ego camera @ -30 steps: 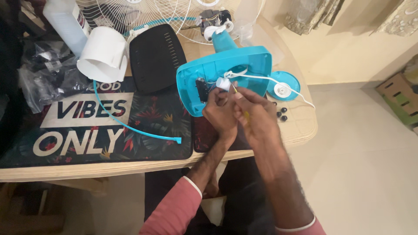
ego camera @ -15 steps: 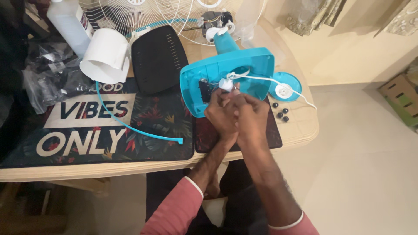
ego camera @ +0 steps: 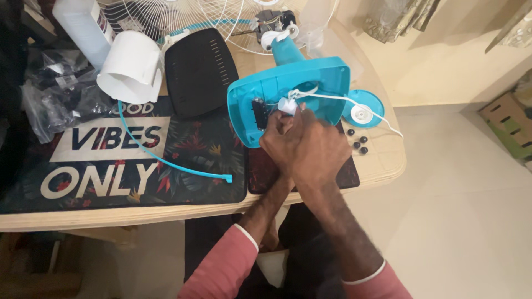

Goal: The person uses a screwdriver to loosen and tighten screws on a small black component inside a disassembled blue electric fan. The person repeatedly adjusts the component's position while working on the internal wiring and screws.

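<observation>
**Both hands at the open underside of a turquoise fan base**

Turquoise fan base (ego camera: 310,83) lies tipped on its side on the wooden surface (ego camera: 382,160), open underside facing the camera. A dark component sits inside the cavity at left; a small white part (ego camera: 287,105) sits near the middle, with a white cord (ego camera: 354,102) running from it to the right and over the surface edge.

Right hand (ego camera: 321,149) lies over the near edge of the base, fingers curled in toward the white part. Whether they grip it, cannot tell; the back of the hand hides the tips. Left hand (ego camera: 277,141) is pressed against the right one, mostly covered by it, fingers bent at the cavity; its hold also cannot be made out. Both sleeves are pink with white cuffs.

Just right of the base: a round turquoise cap (ego camera: 363,108) with a white centre. Near it, four small black round pieces (ego camera: 357,141) lie loose on the surface.

Left of the base: a black vented cover (ego camera: 199,72), a white cylindrical shell (ego camera: 133,66), a thin turquoise curved strip (ego camera: 160,158) lying across a dark printed mat (ego camera: 111,166). Far side: white wire fan guard (ego camera: 183,16) and the motor (ego camera: 271,22) atop the turquoise neck. Far left: a white bottle (ego camera: 83,25) and crumpled clear plastic bags (ego camera: 55,94).
</observation>
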